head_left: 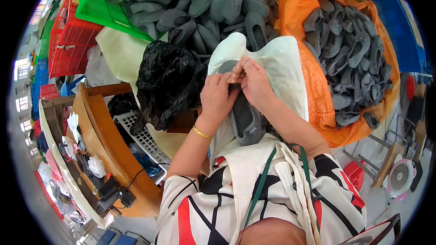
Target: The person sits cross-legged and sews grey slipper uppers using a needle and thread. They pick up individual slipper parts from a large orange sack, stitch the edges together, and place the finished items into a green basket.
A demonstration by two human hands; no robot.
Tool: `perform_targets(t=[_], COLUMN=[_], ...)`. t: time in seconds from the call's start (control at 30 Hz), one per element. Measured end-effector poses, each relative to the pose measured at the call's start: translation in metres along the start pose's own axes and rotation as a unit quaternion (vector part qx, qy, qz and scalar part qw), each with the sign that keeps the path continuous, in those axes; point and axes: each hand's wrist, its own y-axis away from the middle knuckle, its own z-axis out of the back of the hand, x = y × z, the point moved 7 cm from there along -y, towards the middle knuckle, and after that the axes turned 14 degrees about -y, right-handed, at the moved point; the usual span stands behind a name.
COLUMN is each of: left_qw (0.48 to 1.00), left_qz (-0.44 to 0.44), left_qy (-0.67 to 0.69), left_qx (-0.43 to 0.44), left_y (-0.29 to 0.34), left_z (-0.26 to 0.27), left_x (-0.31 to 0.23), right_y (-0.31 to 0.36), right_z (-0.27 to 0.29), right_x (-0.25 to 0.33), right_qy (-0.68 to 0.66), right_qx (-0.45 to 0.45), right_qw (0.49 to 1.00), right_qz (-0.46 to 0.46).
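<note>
A grey cloth shoe (245, 120) lies lengthwise on the white cloth (285, 70) over my lap, its opening toward my body. My left hand (218, 94) is closed at the shoe's left side, thumb and fingers on its upper part. My right hand (255, 82) is closed in a pinch above the same part, its fingertips meeting those of my left hand. Whatever the right fingertips pinch is too small or hidden to make out. The fingers cover the middle of the shoe; its far end shows just beyond them.
A large heap of grey shoes (211, 4) lies ahead, beside a green crate (97, 13). To the right, an orange sack (318, 109) holds more grey shoes. At left are a black plastic bag (169, 75), a red crate (68, 41) and a wooden table (106, 140). A fan (400, 175) stands right.
</note>
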Motion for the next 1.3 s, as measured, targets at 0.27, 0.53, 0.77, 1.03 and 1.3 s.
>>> perform_targets(t=[0.27,0.53,0.77,1.03,1.3], left_qw=[0.99,0.952,0.946,0.925,0.936], left_qz=[-0.134,-0.303,-0.317,-0.231,-0.035], left_qy=[-0.007,-0.026,0.017,-0.058,0.206], left_qx=[-0.032,-0.033,0.064,0.296,0.283], left_y=[-0.016,-0.022,0.018,0.016,-0.001], left_z=[0.002,-0.008,-0.039,-0.037,0.002], left_x=[-0.032,-0.078,-0.086,-0.093,-0.101], right_y=[0.052,0.1,0.151,0.165,0.186], right_z=[-0.021,-0.022,-0.004,0.003,-0.016], right_x=[0.054,0.074,0.06,0.105,0.127], right_qy=[0.038,0.077,0.188,0.499,0.622], right_qx=[0.04,0.037,0.041,0.071,0.13], right_qw=[0.991,0.987,0.971,0.79,0.65], right_qz=[0.121,0.136,0.142,0.349,0.416])
